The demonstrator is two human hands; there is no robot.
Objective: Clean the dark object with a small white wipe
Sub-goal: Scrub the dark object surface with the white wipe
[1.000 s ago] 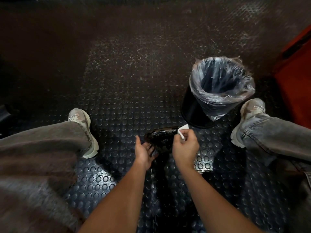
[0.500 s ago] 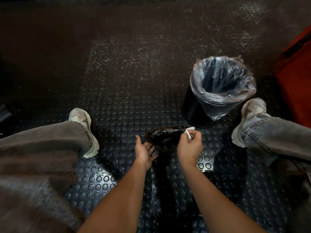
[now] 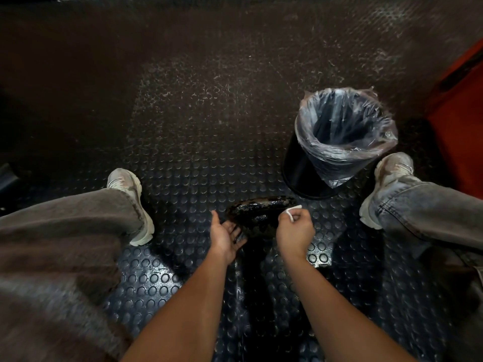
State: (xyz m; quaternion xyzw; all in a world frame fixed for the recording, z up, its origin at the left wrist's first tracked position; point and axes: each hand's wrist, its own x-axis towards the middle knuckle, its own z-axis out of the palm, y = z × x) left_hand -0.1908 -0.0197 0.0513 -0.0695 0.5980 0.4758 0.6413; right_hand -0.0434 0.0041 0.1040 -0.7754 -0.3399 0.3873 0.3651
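From the head camera I look down between two spread legs at a studded dark floor (image 3: 198, 142). The dark object (image 3: 258, 214), a glossy oval thing, sits in front of both hands, held off the floor as far as I can judge, though its underside is lost in shadow. My left hand (image 3: 226, 237) cups it from below on the near left side, palm turned up, fingers spread and curled under its edge, so it is supporting the object rather than clenched. My right hand (image 3: 296, 232) is closed into a loose fist at the object's right end, pinching the small white wipe (image 3: 292, 211) between thumb and fingertips; the wipe sticks out of the top of the fist and touches or nearly touches the object's right rim, I cannot tell which. Beyond the object, up and to the right, stands a black bin (image 3: 339, 142) lined with a clear plastic bag, tilted slightly in this wide view. A pale shoe (image 3: 130, 205) sits to the left and another pale shoe (image 3: 384, 184) to the right, just beside the bin. An orange surface (image 3: 460, 131) fills the right edge.
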